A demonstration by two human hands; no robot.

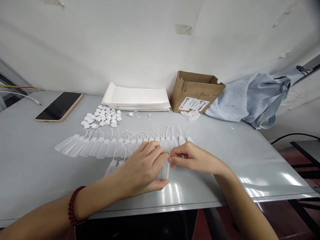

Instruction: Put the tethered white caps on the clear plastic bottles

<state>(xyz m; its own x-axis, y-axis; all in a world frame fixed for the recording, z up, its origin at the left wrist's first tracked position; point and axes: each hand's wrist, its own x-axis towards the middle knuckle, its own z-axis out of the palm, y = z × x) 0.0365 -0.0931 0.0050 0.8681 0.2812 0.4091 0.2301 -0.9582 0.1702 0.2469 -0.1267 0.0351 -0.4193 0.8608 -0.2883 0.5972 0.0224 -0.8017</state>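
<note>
The left hand pinches a translucent plastic bottle, long axis running up the view, its upper end beside the right hand, whose curled fingers' grip I cannot tell.

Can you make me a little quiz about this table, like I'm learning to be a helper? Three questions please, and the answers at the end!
1. True or false: the box stands between the white stack and the bag.

2. Which of these lies to the left of the loose caps?
A) the box
B) the bag
C) the phone

3. Fill in the gap: the left grip holds at least one small plastic ____.

Key:
1. True
2. C
3. bottle
</note>
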